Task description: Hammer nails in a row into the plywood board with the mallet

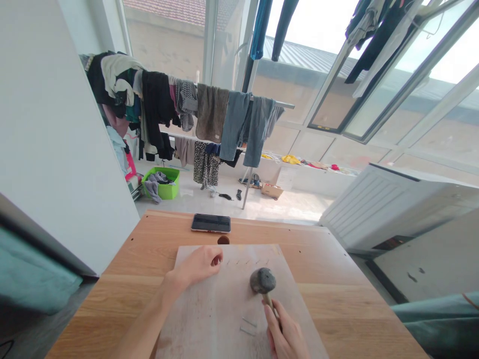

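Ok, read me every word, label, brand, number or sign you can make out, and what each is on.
No text can be read.
Yellow sticker on the window frame: too small to read.
Pale patch on the brown towel: too small to tell if it bears text.
Phone: dark screen, nothing legible.
Mallet: no legible marking.

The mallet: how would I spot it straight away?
On the wooden table lies a pale board. Above the board's right side, the right hand grips the mallet by its handle. Its thick, dark-grey head sets it apart from the thin nails nearby.
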Demonstrator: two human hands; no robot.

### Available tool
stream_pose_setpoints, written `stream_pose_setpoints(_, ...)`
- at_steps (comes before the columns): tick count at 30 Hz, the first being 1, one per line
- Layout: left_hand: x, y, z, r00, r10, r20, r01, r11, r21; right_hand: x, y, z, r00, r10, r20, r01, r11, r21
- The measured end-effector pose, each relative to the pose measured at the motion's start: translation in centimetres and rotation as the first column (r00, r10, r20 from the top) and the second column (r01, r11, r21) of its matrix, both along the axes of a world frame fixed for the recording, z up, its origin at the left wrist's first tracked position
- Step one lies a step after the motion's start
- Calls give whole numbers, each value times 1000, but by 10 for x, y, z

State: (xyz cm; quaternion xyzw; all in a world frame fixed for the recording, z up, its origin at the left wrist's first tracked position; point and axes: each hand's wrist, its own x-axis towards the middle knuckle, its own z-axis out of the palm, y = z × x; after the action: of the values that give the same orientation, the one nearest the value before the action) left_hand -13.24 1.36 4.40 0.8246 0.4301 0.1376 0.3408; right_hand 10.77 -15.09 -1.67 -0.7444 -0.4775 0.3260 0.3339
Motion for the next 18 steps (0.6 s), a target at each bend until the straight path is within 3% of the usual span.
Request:
stream_pose_setpoints(4, -4, 4, -6, 997, -10, 80, 11, 1000, -15, -18, 11, 18, 991, 27, -128, -27, 1000, 4)
stream_pose_setpoints(7, -4, 7, -12, 995, -9, 102, 12, 1000, -26, -34, 25, 40, 964, 118, -240, -123, 992, -7)
stream_pose_setpoints(10, -2, 9, -15, 993, 3, 119, 1, 999, -32, -52, 39, 54, 950, 169, -262, -171, 985, 16)
stream_pose_setpoints(13, -2, 9, -16, 984, -25, 174, 27, 1000, -11, -65, 49, 55, 946, 239, -220, -232, 971, 57)
stream_pose_setpoints(18, -3, 8, -16, 968, -58, 245, 62, 998, -9, -71, 52, 39, 948, 293, -121, -291, 956, 33)
